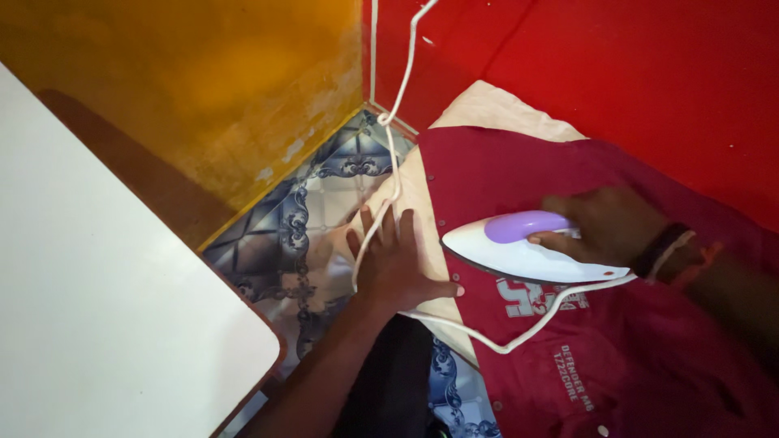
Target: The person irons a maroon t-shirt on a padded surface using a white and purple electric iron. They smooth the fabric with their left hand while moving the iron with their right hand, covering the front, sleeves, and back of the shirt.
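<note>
The fingers of the right hand (pixel 604 225) are wrapped tightly around the purple handle of a white clothes iron (pixel 527 250), which is pressed flat on a red shirt (pixel 568 349). The iron's long axis runs roughly across the picture, with its pointed nose aimed toward the shirt's buttoned front edge and toward the left hand (pixel 398 264), and its broad heel set back under the right wrist, where a dark wristband (pixel 669 250) is worn. The left hand is laid palm down just beyond the nose, fingers spread apart and gripping nothing, on the cream cloth (pixel 487 105) spread beneath the shirt; its thumb lies close to the button edge. A white power cord (pixel 393 138) is draped down from above, across the left hand's fingers, and looped back under the iron's heel. The cloth is spread on a blue patterned tiled floor (pixel 300 219), beside a yellow wall (pixel 203 89) and a red wall (pixel 649 73). A white tabletop (pixel 97 308) fills the lower left.
</note>
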